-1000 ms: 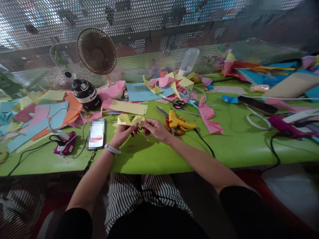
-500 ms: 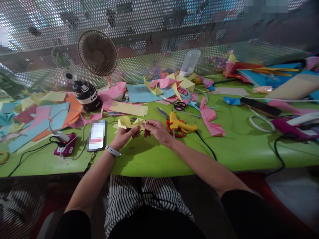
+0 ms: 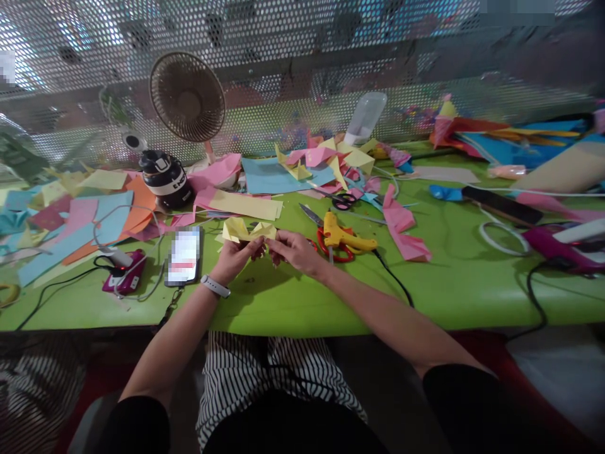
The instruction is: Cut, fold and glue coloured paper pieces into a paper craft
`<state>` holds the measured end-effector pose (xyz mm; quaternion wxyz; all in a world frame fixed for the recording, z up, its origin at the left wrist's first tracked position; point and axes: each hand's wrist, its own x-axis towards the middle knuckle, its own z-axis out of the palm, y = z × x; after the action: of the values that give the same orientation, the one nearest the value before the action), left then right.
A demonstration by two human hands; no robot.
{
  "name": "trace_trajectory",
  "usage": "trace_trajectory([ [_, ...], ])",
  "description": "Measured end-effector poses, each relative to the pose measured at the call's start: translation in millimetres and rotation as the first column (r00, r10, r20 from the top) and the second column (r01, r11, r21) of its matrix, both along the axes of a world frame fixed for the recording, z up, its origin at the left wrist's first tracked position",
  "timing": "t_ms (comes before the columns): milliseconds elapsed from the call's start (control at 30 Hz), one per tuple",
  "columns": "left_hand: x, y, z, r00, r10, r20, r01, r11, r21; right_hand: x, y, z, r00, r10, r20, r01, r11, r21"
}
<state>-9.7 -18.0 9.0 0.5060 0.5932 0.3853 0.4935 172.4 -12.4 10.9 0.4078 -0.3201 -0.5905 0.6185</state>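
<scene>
A folded strip of yellow paper (image 3: 235,229) is held up over the green table in front of me. My left hand (image 3: 236,258) pinches it from below, thumb along its lower edge. At its right end, my right hand (image 3: 290,249) closes thumb and fingers on the same paper, close beside the left fingertips. Just right of that hand lie a yellow glue gun (image 3: 347,236) and red-handled scissors (image 3: 338,252), partly under the gun. A phone (image 3: 183,255) with a lit screen rests left of my left wrist.
Behind my hands are cut paper strips (image 3: 246,204), black-handled scissors (image 3: 343,200) and a crumpled pink strip (image 3: 401,230). A black bottle (image 3: 165,180) and a fan (image 3: 188,98) stand at the back left. Cords run from a purple power strip (image 3: 125,274).
My right hand has shifted slightly left, closer to my left hand along the yellow paper. The view has moved slightly; the left hand keeps its grip.
</scene>
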Motion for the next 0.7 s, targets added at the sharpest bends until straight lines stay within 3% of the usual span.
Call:
trace_trajectory([
  [333,0.4,-0.8,-5.0,0.998,-0.03,0.061,0.033,0.999,-0.039,-1.0,-3.6,-2.2,0.997,0.016,-0.074,-0.021,0.998,-0.065],
  [700,-1.4,3.8,-7.2,0.994,-0.003,0.109,0.02,0.988,-0.156,-0.5,1.8,-2.8,1.0,0.002,-0.004,-0.002,1.0,-0.024],
])
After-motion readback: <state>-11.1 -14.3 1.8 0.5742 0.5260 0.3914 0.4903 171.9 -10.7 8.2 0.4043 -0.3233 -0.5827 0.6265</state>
